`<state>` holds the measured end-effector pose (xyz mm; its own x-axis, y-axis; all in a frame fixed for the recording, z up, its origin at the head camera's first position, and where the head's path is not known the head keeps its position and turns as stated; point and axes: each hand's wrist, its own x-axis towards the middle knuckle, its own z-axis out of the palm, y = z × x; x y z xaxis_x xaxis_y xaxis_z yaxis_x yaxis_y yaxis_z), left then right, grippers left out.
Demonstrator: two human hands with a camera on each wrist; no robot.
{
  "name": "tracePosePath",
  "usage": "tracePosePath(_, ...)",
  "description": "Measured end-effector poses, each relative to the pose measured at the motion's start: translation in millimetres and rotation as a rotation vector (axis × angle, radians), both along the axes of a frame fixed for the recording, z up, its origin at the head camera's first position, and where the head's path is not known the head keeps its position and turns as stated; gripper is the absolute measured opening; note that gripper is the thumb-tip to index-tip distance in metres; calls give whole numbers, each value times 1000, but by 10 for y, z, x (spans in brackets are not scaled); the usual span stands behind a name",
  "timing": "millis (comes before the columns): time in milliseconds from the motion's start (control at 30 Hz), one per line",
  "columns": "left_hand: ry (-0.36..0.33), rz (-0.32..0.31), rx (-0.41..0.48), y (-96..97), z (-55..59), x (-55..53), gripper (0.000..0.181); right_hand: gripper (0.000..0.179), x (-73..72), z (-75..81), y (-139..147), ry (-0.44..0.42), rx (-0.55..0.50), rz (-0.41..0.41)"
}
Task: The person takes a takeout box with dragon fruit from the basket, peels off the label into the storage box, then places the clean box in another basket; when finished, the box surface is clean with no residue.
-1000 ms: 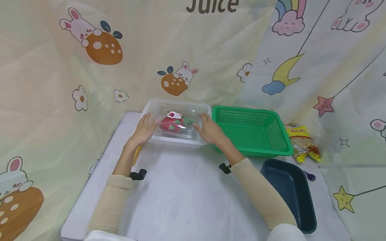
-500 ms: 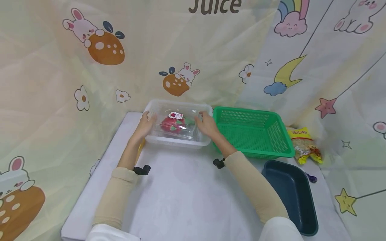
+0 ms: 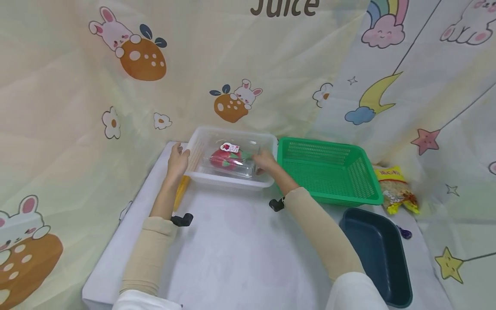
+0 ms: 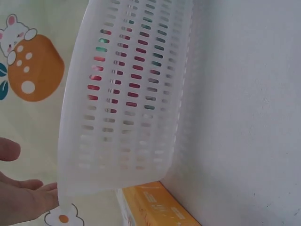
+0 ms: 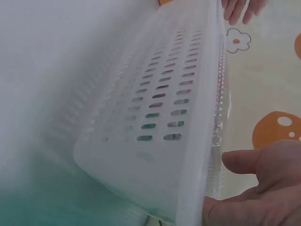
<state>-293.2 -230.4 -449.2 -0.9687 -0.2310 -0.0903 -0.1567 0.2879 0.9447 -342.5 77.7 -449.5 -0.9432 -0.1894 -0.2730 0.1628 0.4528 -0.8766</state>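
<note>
Two hands part: the left hand [image 3: 178,163], fingers loose, has moved beside the basket [image 3: 228,181]; the right hand [image 3: 265,160], grip unclear, stays at the pack [image 3: 229,160], seemingly settled inside.

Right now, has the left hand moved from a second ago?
Yes, leftward: the left hand sits closer to the nearest small flower on the backdrop.
</note>
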Motion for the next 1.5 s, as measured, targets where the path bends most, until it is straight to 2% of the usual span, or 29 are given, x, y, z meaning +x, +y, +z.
tracePosePath(100,-13,6,34,-14,-13,-3,69,44,-32,-45,7,-109,-71,-8)
tracePosePath(267,-39,43,84,-34,-48,23,75,49,-55,-63,-3,-216,-151,-48)
tracePosePath(433,-19,91,153,-69,-136,44,85,50,-66,-78,-20,-278,-221,-108)
tracePosePath(533,7,137,200,-73,-179,38,78,50,-78,-97,-14,-309,-255,-143)
tracePosePath(633,34,169,290,-67,-195,23,77,49,-94,-119,4,-332,-261,-166)
tracePosePath(733,44,191,382,-67,-202,16,79,49,-101,-138,16,-342,-255,-174)
tracePosePath(900,50,216,469,-80,-210,1,83,48,-73,-131,11,-337,-266,-175)
tracePosePath(1133,33,236,504,-101,-208,-7,83,52,-32,-83,4,-308,-235,-170)
tracePosePath(1300,5,252,520,-155,-209,10,79,54,-25,-38,-8,-318,-267,-152)
tracePosePath(1500,-25,278,542,-237,-208,23,84,52,2,70,-15,-283,-317,-87)
